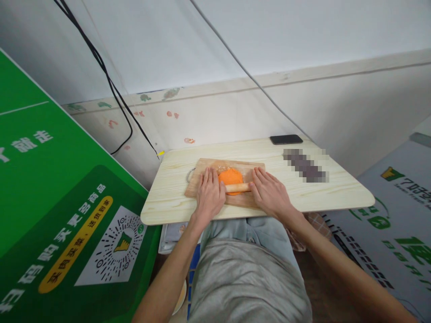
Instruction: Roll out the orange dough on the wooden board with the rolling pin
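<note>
A light wooden rolling pin [237, 187] lies across a round, flat sheet of orange dough [231, 175]. My left hand [210, 190] covers the pin's left end, its fingers stretched forward over the cutting board. Over the right end rests my right hand [269, 188], fingers close together and pointing forward and left. Both hands hold the pin down from above, hiding its ends. Beneath the dough is a wooden cutting board [247, 165] with a metal ring [189, 175] at its left side. Pale flecks show on the board behind the dough.
The board sits on a pale wood-grain table [175, 157] against a white wall. A black phone [286, 139] lies at the back right, near a blurred-out dark item [305, 166]. A green printed panel [67, 179] stands left, a grey one [397, 193] right. Cables hang along the wall.
</note>
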A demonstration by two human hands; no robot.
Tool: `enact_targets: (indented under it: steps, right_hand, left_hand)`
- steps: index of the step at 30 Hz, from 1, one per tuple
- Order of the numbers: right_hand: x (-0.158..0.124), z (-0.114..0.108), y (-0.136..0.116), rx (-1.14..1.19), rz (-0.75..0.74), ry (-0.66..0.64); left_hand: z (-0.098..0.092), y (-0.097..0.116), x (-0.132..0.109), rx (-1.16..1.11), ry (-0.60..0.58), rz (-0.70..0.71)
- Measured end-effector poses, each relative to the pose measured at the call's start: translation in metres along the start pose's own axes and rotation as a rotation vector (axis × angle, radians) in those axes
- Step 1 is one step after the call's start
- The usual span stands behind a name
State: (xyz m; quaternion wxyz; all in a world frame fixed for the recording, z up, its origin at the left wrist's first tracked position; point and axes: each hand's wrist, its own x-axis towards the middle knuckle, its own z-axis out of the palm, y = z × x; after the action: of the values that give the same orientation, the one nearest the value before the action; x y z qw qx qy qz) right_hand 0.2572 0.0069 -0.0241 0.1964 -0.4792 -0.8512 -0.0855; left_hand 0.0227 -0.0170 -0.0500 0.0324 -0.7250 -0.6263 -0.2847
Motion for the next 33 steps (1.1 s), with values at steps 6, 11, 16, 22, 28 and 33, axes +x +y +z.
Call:
enact_targets:
  steps: [6,11,16,22,28,33]
  right_hand:
    - [0.043,0.011,0.014,-0.046,-0.001,-0.057]
    - [0.072,0.021,0.023,-0.108,0.020,-0.145]
    - [0.095,0.030,0.034,-0.106,0.024,-0.202]
    - [0.127,0.038,0.043,-0.013,0.090,-0.296]
    - [0.144,0.041,0.043,0.024,0.160,-0.307]
    - [0.150,0.042,0.044,0.030,0.190,-0.289]
  left_hand:
    - [0.008,-0.011,0.042,-0.019,0.014,-0.049]
    - [0.005,-0.017,0.075,0.088,-0.116,-0.100]
    - [0.001,-0.021,0.098,0.165,-0.262,-0.149]
    - [0.010,-0.032,0.125,0.161,-0.256,-0.143]
    - [0.022,-0.042,0.150,0.162,-0.286,-0.195]
    - [0.025,-0.045,0.160,0.112,-0.278,-0.203]
